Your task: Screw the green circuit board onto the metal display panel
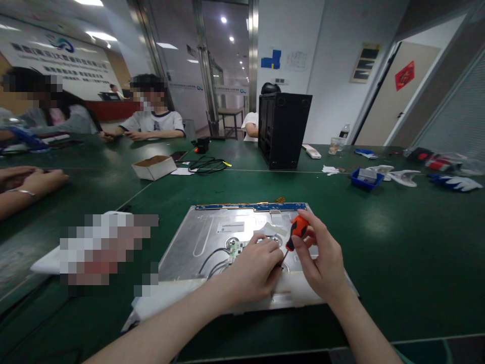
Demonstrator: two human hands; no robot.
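Note:
A flat silver display panel (212, 227) lies face down in front of me, with a blue circuit strip (250, 207) along its far edge. My right hand (320, 253) grips a red and black screwdriver (299, 227) by its handle, the shaft slanting down to the left. Its tip meets the panel area beside the fingers of my left hand (257, 265). That left hand rests on the panel with curled fingers, and what they hold, if anything, is hidden. Next to it show a small green circuit board (237, 248) and black cables (212, 255).
Beyond the panel stand a black computer case (288, 131), an open cardboard box (154, 168) and a coiled black cable (208, 164). At right are a blue tray (366, 179) and gloves (454, 183). Another person's hands (34, 182) rest at left; other people sit across the green table (409, 242).

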